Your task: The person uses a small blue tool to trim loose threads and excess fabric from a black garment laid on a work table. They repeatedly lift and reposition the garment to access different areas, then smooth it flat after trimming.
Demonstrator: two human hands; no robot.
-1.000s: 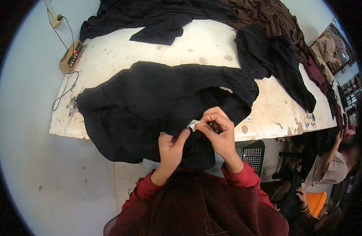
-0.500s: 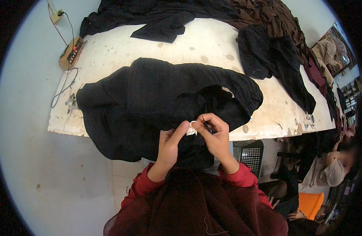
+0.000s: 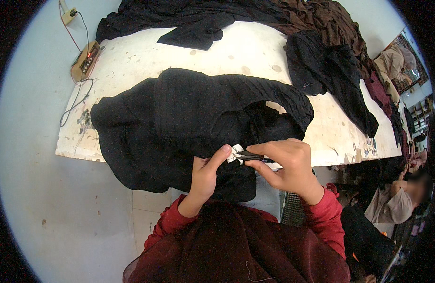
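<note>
A black garment (image 3: 184,104) lies spread over the table's near edge, with part of it hanging down in front of me. Between the thumb and fingers of my left hand (image 3: 205,174) is a small white label (image 3: 235,149) at the garment's near side, pinched together with the cloth. My right hand (image 3: 290,162) is closed round black thread snips (image 3: 251,156). Their tips point left and reach the label's right side. Whether the blades touch a thread cannot be made out.
Dark clothes (image 3: 189,23) are heaped along the far side of the pale table (image 3: 245,56). Another black garment (image 3: 330,80) lies at the right. A box with a red light (image 3: 86,61) and cables sits at the left edge. A person (image 3: 392,203) sits at the right.
My right hand has moved right and turned, bringing the snips from within its grip to the label. The left hand keeps its pinch in nearly the same place.
</note>
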